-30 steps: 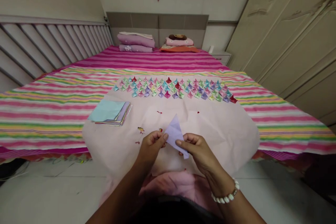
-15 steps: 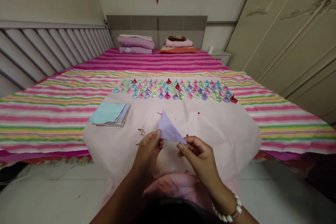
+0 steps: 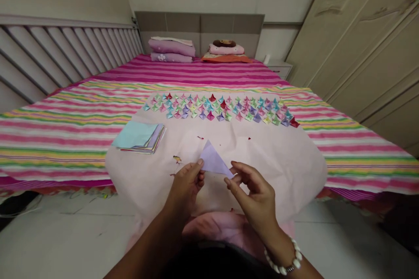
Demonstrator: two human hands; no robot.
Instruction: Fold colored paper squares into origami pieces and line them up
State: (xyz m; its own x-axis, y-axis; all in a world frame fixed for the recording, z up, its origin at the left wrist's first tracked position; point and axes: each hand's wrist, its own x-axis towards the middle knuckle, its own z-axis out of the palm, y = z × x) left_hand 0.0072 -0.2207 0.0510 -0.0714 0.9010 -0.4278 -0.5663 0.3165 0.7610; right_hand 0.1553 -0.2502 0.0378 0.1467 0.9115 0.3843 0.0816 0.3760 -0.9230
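A sheet of purple origami paper (image 3: pixel 214 161), folded into a triangle, is held up above the pale pink cloth. My left hand (image 3: pixel 188 181) pinches its left corner, thumb on top and fingers curled beneath. At the right corner my right hand (image 3: pixel 253 192) has its thumb and fingertips loosely around the tip, with the index finger raised a little; a bracelet of white beads circles that wrist. To the left lies a stack of coloured paper squares (image 3: pixel 137 137), light blue on top. Farther back, rows of small folded paper pieces (image 3: pixel 210 115) in many colours stand on the cloth.
The pale pink cloth (image 3: pixel 281 161) with small printed motifs covers the near part of a bed with a striped sheet (image 3: pixel 353 144). Folded bedding (image 3: pixel 172 48) is piled by the headboard. A slatted rail (image 3: pixel 65 52) runs along the left, a wardrobe (image 3: pixel 366 43) along the right.
My right index finger has lifted from the paper's right corner, and that hand has opened slightly. The purple triangle has flattened a little toward the view. The whole view has shifted slightly.
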